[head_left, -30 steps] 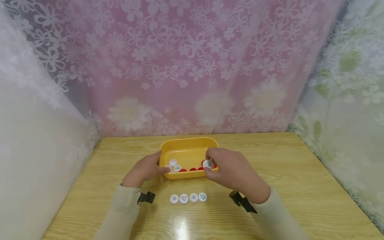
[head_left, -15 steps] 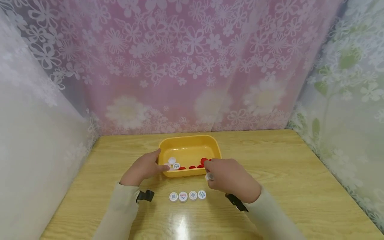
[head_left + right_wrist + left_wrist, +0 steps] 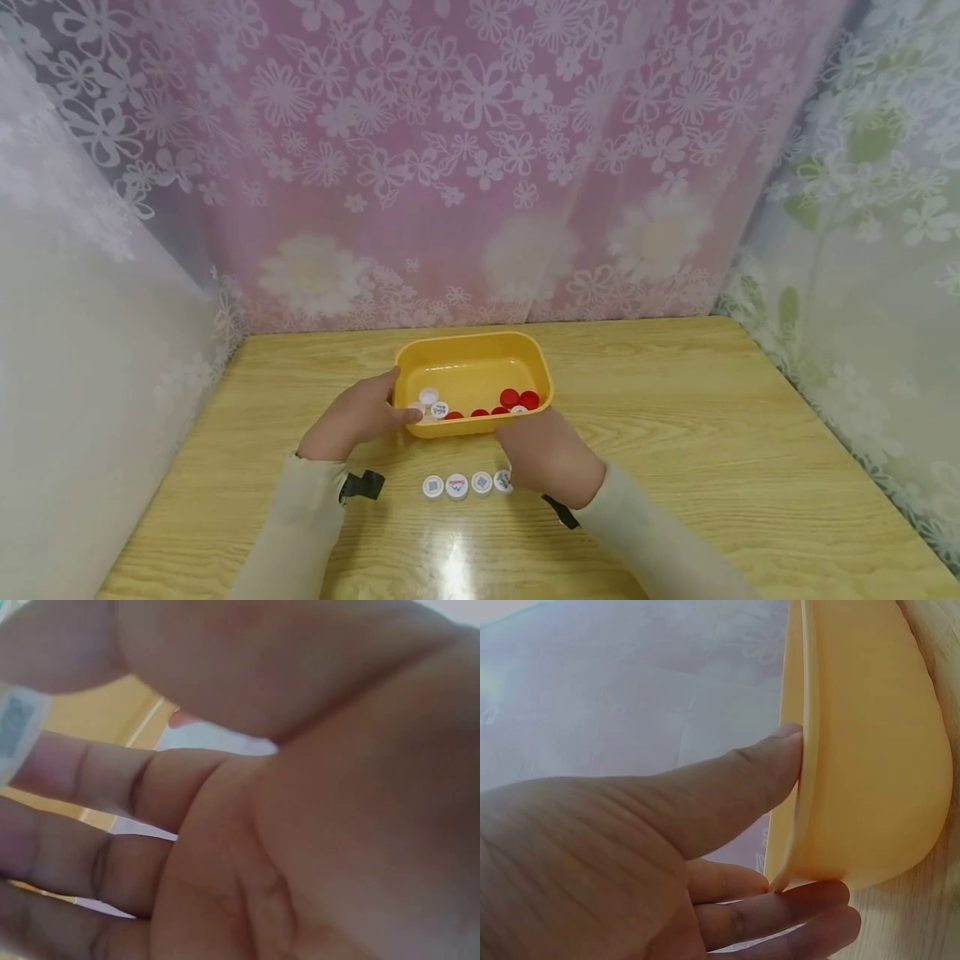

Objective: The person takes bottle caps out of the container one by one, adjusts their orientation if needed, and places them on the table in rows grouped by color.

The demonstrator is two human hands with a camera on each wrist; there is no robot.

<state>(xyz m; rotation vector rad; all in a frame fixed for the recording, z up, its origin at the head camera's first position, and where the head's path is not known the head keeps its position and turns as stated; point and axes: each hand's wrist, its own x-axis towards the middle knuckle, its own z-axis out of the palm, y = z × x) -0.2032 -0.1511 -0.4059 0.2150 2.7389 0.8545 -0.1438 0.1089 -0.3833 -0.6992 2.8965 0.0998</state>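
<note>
Left hand (image 3: 355,419) grips the smooth, rounded yellow basin (image 3: 877,742)

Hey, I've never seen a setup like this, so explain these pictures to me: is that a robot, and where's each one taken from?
No robot here: each grip is simply a person's bare hand. The wide pictures come from a camera worn on the head, looking down. The two close-ups come from cameras worn on the wrists, one per hand.

On the wooden table sits a yellow tray with red caps and loose white caps inside. In front of it is a row of four white caps, the last partly covered by the right grip.

The left grip holds the tray's left end. The right grip holds a white piece, seen only in its wrist view.
</note>
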